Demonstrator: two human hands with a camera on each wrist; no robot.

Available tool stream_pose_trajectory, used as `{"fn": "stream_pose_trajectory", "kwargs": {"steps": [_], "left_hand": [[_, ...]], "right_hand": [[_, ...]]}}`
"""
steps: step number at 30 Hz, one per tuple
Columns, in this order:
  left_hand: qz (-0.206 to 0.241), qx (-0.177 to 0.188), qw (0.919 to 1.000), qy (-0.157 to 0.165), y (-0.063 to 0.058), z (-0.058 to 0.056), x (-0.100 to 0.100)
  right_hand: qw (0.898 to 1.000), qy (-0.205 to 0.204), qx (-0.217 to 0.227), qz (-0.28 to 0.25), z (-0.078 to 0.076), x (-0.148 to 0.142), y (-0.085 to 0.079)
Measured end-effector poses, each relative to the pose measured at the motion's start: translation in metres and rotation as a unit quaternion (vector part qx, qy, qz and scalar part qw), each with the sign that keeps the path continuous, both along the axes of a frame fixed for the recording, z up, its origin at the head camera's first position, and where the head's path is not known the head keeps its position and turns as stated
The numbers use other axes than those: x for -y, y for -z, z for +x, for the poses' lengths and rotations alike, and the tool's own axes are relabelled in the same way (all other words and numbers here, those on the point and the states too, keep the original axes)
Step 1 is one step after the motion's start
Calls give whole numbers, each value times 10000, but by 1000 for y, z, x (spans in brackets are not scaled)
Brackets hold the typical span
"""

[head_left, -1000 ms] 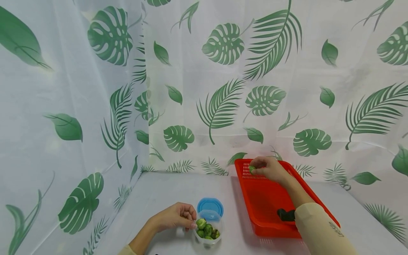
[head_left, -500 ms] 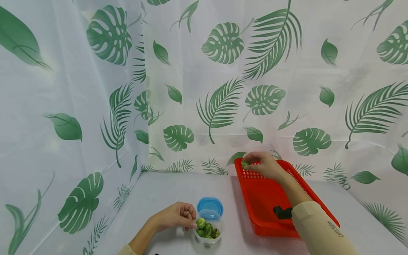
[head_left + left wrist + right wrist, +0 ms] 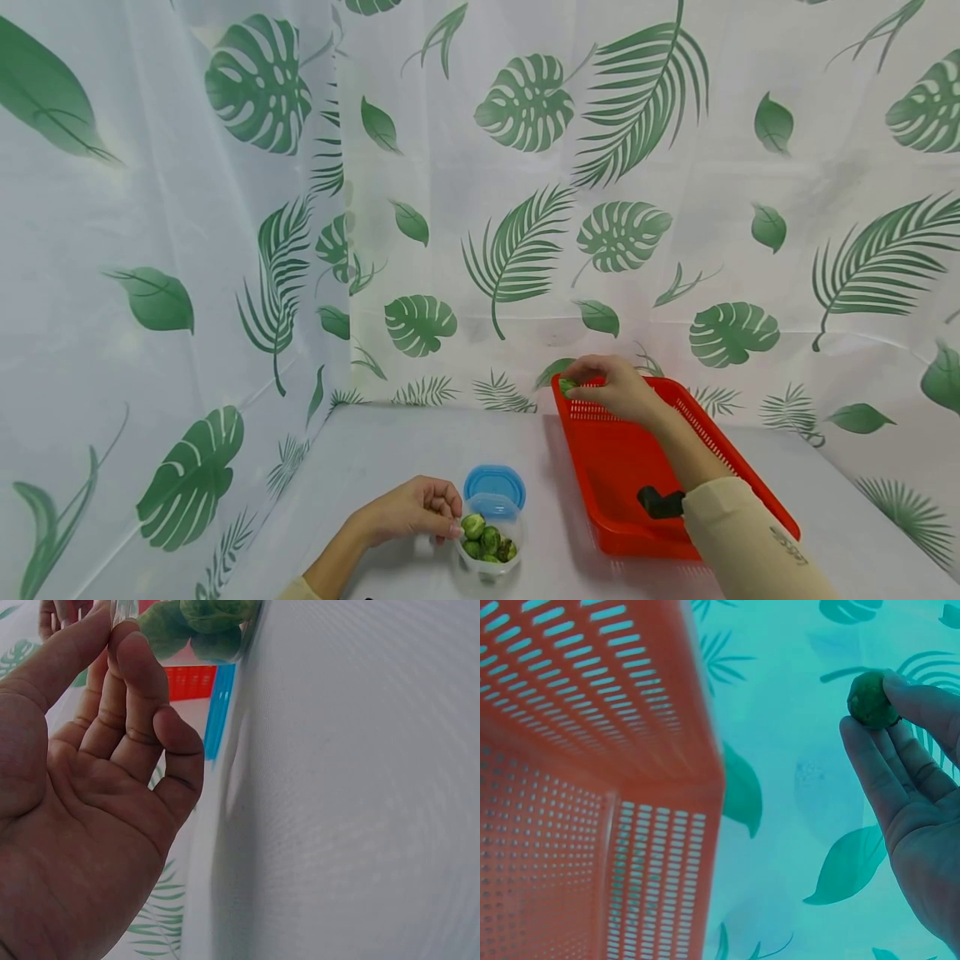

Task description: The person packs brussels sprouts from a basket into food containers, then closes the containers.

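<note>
In the head view, my right hand (image 3: 618, 392) is over the far left corner of the red basket (image 3: 585, 475). It pinches a green Brussels sprout (image 3: 871, 701) between thumb and fingertips; the right wrist view has the sprout above the basket's rim. Lower down, my left hand (image 3: 416, 508) pinches the near-left rim of a small clear plastic container (image 3: 489, 573), thumb and forefinger at its wall in the left wrist view. Several Brussels sprouts (image 3: 490, 540) are piled inside that container.
Behind the container is its blue lid (image 3: 495, 482), flipped back onto the white table (image 3: 390, 442). The slotted basket stands right of the container, its wall raised around a deep inside. A leaf-print curtain (image 3: 525, 250) hangs at the back and left.
My right hand has carried the Brussels sprout leftward and slightly up, toward the basket's far left corner. The left hand and the container have stayed put.
</note>
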State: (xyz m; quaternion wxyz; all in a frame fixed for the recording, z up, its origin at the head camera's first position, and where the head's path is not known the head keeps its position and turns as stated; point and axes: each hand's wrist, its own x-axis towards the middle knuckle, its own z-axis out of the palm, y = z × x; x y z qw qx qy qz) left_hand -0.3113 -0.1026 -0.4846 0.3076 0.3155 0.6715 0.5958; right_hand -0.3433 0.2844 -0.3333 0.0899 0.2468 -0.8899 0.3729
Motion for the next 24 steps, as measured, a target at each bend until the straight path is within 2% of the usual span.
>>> {"fn": "stream_pose_trajectory", "kwargs": {"steps": [5,24], "left_hand": [[15,7,10000,-14,1,0,0],[12,-60,10000,-22,1,0,0]], "right_hand": [[9998,-100,-148,-31,4,8,-4],[9987,-411,-258,-177,18,33,-13]]}}
